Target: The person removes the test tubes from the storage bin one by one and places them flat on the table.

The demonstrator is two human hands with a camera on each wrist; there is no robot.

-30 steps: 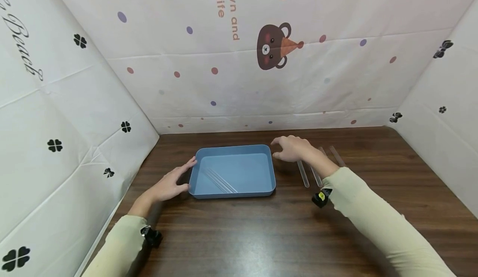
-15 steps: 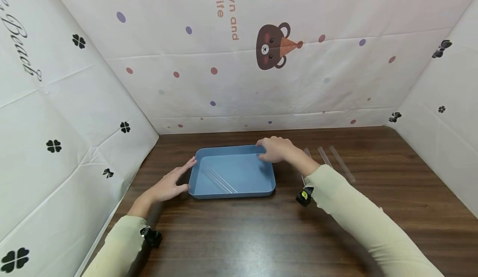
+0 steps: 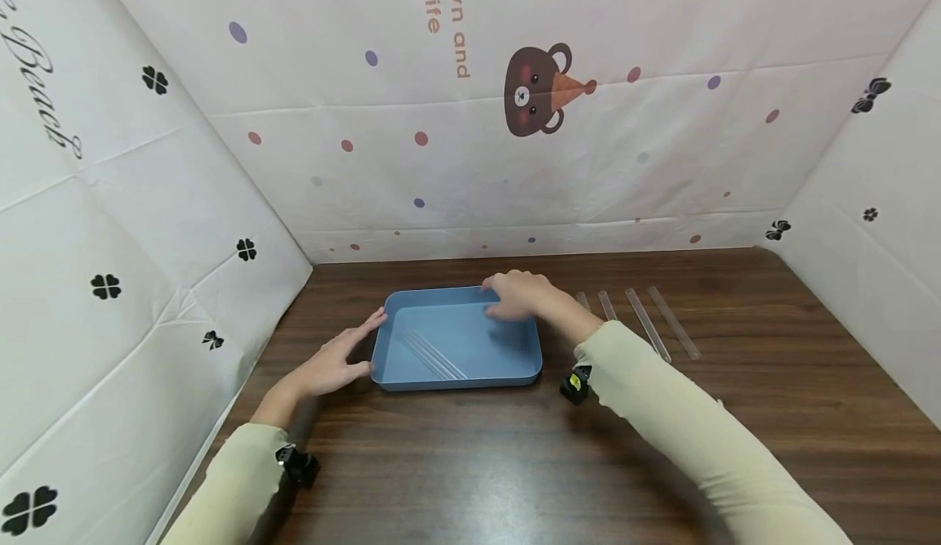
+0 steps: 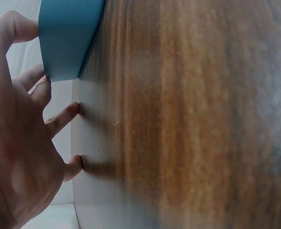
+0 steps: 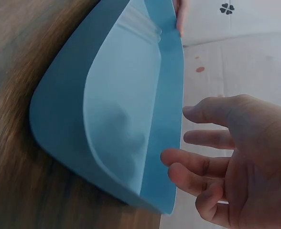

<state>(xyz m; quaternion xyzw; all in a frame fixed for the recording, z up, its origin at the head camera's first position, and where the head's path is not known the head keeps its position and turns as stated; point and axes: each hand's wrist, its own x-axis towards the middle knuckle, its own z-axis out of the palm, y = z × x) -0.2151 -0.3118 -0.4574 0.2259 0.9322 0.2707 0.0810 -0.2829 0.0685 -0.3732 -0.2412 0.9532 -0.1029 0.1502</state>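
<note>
A shallow blue tray (image 3: 500,357) sits on the wooden table, with several clear, narrow tubes (image 3: 434,355) lying slantwise in its left half. My left hand (image 3: 332,365) is spread at the tray's left side, fingertips at the rim and thumb near the front corner. In the left wrist view its other fingers (image 4: 64,119) extend loosely below the tray's corner. Over the tray's back right part is my right hand (image 3: 518,296), fingers loosely bent. In the right wrist view nothing shows between those fingers (image 5: 198,162), which are close to the far rim.
To the right of the tray, several more clear tubes (image 3: 674,323) lie on the table (image 3: 485,463), some partly hidden by the right forearm. A printed white cloth (image 3: 456,177) stands behind the table and along both sides.
My right hand has moved left, from beside the tray's right edge to over its back part. The tubes on the right show more now. My left hand and the tray have stayed put.
</note>
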